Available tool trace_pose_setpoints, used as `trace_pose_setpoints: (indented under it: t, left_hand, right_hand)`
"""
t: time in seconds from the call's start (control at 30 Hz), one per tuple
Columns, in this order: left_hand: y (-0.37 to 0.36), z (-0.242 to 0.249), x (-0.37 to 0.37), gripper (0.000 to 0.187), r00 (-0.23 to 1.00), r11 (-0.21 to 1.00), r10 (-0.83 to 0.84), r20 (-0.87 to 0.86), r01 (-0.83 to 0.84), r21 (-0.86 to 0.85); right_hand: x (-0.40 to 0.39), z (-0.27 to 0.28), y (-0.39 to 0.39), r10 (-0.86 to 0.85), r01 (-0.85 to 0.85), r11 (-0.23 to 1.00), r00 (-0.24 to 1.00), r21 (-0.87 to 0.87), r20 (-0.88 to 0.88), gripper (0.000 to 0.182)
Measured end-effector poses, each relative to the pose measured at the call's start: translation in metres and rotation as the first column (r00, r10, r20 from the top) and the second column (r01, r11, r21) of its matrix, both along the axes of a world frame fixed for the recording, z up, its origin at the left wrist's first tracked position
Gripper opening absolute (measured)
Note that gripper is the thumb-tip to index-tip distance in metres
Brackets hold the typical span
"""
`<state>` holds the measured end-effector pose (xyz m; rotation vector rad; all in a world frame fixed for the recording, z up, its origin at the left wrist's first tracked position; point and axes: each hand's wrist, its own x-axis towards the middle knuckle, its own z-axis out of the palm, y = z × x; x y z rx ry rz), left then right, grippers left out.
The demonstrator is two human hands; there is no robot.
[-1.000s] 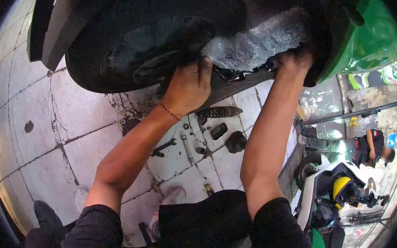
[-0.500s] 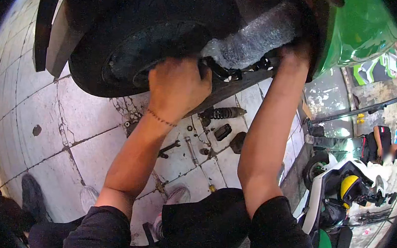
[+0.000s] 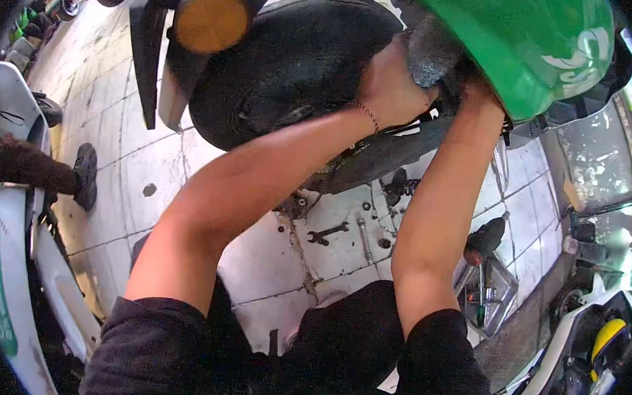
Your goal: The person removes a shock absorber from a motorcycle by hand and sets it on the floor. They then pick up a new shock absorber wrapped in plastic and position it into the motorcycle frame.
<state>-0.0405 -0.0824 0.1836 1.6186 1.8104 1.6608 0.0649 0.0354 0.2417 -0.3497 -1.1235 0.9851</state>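
Observation:
A plastic-wrapped cylindrical part (image 3: pixel 433 49) sits between the black rear tyre (image 3: pixel 298 47) and the green body panel (image 3: pixel 521 43) of a motorbike. My left hand (image 3: pixel 397 85) is closed around its lower end, the thumb below and the fingertips out of sight behind it. Under the panel's edge, close to the same part, is my right hand (image 3: pixel 481 95); its fingers are hidden in shadow. A dark swingarm-like bar (image 3: pixel 401 156) runs beneath both hands.
On the tiled floor lie an open-end wrench (image 3: pixel 328 233), a socket tool (image 3: pixel 364 242), small fasteners and a coil-spring shock absorber (image 3: pixel 403 187). A metal tray (image 3: pixel 498 293) with tools stands right. White motorbikes flank me; another person's shoe (image 3: pixel 85 177) is at left.
My view has shifted, so more of the green panel and the left side shows. My left hand has moved from beside the wheel hub up to the wrapped part; my right hand stays under the panel.

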Motion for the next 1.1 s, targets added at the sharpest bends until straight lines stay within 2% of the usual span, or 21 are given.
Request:
trace_pose_setpoints:
  t: [0.03,0.1,0.13,0.2,0.27,0.33,0.37,0.47,0.5,0.53,0.6,0.63,0.7,0.83,0.9,0.93,0.97,1.0,1.03,1.07,1.1]
  left_hand:
    - [0.012,0.001,-0.003,0.065,1.000,1.000,-0.006,-0.020,0.005,-0.011]
    - [0.042,-0.013,-0.007,0.052,0.960,0.967,-0.104,-0.261,0.158,0.197]
    - [0.045,-0.008,-0.008,0.052,0.956,0.966,-0.117,-0.269,0.172,0.193]
    - [0.052,0.007,-0.008,0.040,0.883,0.959,-0.001,-0.470,0.134,0.250]
    - [0.048,0.012,-0.003,0.038,0.892,0.962,-0.011,-0.452,0.132,0.237]
    - [0.040,0.012,0.002,0.036,0.903,0.962,0.052,-0.427,0.069,0.263]
    - [0.039,0.013,0.006,0.036,0.902,0.957,0.026,-0.431,0.102,0.270]
    - [0.033,0.007,0.018,0.044,0.978,0.928,-0.009,-0.209,0.086,0.361]
    - [0.045,-0.001,0.019,0.048,0.964,0.886,0.020,-0.264,0.106,0.451]
    - [0.054,-0.010,0.020,0.048,0.967,0.881,0.004,-0.253,0.116,0.458]
    - [0.064,-0.019,0.024,0.049,0.992,0.873,-0.106,-0.070,0.127,0.470]
    - [0.057,-0.016,0.027,0.049,0.991,0.867,-0.119,-0.058,0.132,0.480]
    - [0.040,-0.007,0.026,0.046,0.989,0.887,-0.138,-0.056,0.149,0.436]
    - [0.055,-0.009,0.015,0.051,0.995,0.879,-0.084,-0.045,0.095,0.467]
    - [0.049,-0.005,0.008,0.053,0.941,0.950,-0.097,-0.324,0.185,0.253]
    - [0.045,-0.003,0.005,0.053,0.940,0.952,-0.086,-0.330,0.175,0.251]
    - [0.041,0.002,0.003,0.050,0.940,0.879,-0.328,-0.095,0.341,0.332]
    - [0.039,0.007,0.002,0.047,0.819,0.766,-0.561,0.117,0.461,0.448]
    - [0.066,-0.001,0.001,0.036,0.570,0.636,-0.749,0.338,0.477,0.606]
    - [0.083,-0.003,-0.001,0.036,0.576,0.637,-0.747,0.331,0.478,0.605]
    - [0.098,-0.004,-0.004,0.035,0.814,0.706,-0.567,0.127,0.401,0.584]
  right_hand:
    - [0.001,0.000,-0.003,-0.027,0.027,1.000,1.000,-0.002,0.003,0.040]
    - [0.002,-0.002,-0.003,-0.062,0.062,0.998,0.998,-0.017,0.001,0.040]
    - [0.001,-0.002,-0.004,-0.080,0.080,0.997,0.997,-0.012,0.001,0.040]
    - [0.001,-0.006,-0.007,-0.120,0.120,0.993,0.993,-0.005,0.000,0.040]
    - [0.000,-0.008,-0.007,-0.157,0.157,0.988,0.988,-0.006,0.000,0.040]
    - [-0.001,-0.012,-0.008,-0.196,0.196,0.981,0.980,-0.008,0.015,0.040]
    - [0.001,-0.013,-0.010,-0.217,0.217,0.976,0.976,-0.004,0.013,0.040]
    - [0.008,-0.017,-0.018,-0.272,0.272,0.962,0.962,0.002,0.017,0.040]
    - [0.011,-0.019,-0.021,-0.285,0.285,0.959,0.958,0.003,0.021,0.040]
    - [0.013,-0.019,-0.020,-0.297,0.297,0.955,0.954,0.000,0.027,0.040]
    - [0.015,-0.023,-0.021,-0.317,0.318,0.948,0.947,0.003,0.048,0.040]
    - [0.017,-0.023,-0.021,-0.324,0.325,0.946,0.944,0.003,0.056,0.040]
    - [0.019,-0.025,-0.019,-0.330,0.330,0.944,0.942,0.004,0.065,0.039]
    - [0.019,-0.027,-0.016,-0.334,0.335,0.942,0.939,0.003,0.086,0.039]
    - [0.020,-0.026,-0.011,-0.334,0.335,0.942,0.938,-0.002,0.092,0.039]
    - [0.019,-0.025,-0.008,-0.326,0.327,0.945,0.941,-0.002,0.088,0.039]
    - [0.019,-0.022,-0.007,-0.323,0.324,0.946,0.943,0.003,0.085,0.039]
    - [0.020,-0.022,-0.007,-0.325,0.325,0.946,0.942,0.010,0.087,0.039]
    - [0.020,-0.020,-0.003,-0.320,0.320,0.947,0.944,0.013,0.085,0.039]
    - [0.020,-0.020,-0.002,-0.315,0.315,0.949,0.945,0.013,0.083,0.039]
    - [0.019,-0.020,-0.001,-0.315,0.315,0.949,0.946,0.013,0.082,0.039]
